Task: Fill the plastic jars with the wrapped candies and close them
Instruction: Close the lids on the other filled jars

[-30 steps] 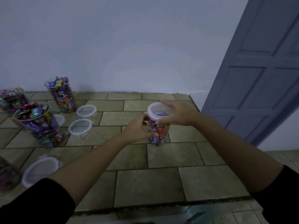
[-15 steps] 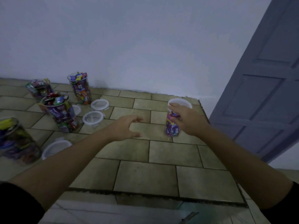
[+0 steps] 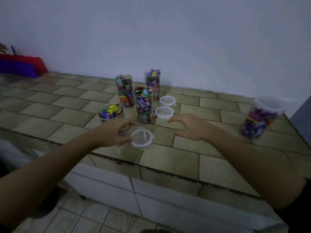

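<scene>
Candy jars [image 3: 145, 105] stand unlidded at 12 o'clock on a tiled counter [image 3: 168, 158].
Left hand [image 3: 114, 133] curls, fingers touching a loose lid [image 3: 142, 137]; right hand [image 3: 190, 126] hovers spread, empty. A lidded jar [image 3: 259, 121] sits at 3 o'clock.

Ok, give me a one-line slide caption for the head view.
Left hand reaching the nearest loose lid, right hand open beside it, four unlidded candy jars behind, one lidded jar at right.
</scene>
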